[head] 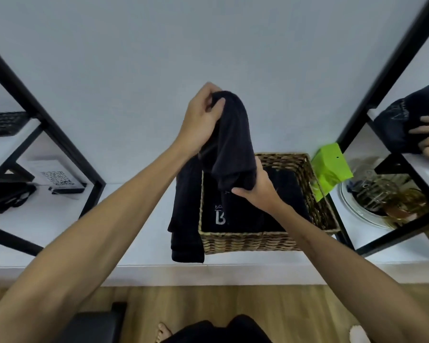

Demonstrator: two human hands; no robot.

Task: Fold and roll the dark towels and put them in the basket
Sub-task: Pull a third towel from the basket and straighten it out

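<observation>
The left hand (200, 117) pinches the top end of a dark towel (233, 142) and holds it high, while the right hand (255, 188) grips its lower end from below, so the towel hangs between them with its long axis nearly upright. It hangs directly above the wicker basket (270, 240), and the right hand is the nearer to the opening, so lowering it should carry the cloth straight in. The towel looks soft and limp, draping in loose folds. The basket is stiff, rectangular woven cane; a folded dark towel with white lettering (219, 216) already lies inside. Another dark towel (185, 219) drapes down outside the basket's left wall on the white table (139, 243).
</observation>
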